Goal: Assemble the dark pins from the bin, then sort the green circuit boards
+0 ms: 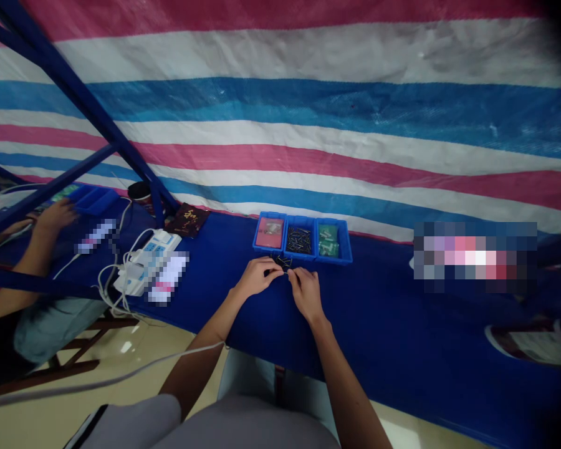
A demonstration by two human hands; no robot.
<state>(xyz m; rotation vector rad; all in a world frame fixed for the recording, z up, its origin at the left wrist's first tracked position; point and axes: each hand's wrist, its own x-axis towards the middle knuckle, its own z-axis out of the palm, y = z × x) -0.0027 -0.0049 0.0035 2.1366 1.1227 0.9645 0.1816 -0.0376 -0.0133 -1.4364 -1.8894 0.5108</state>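
My left hand and my right hand meet fingertip to fingertip over the blue table, both closed in a pinch. A tiny thin piece seems to lie between them, too small to name. Just behind my fingers, a few dark, thin, rod-like pieces lie loose on the table. Beyond these stand three joined blue bins. The left bin holds a pink-red sheet with clear, small items on it. Many dark rod-like pieces fill the middle bin. In the right bin are green-and-white small packets.
White power strips with tangled cables lie left, beside a blurred-out phone and a dark packet. A cup-like container is at right. A co-worker's hand works far left, past blue frame bars. A cable crosses my left arm.
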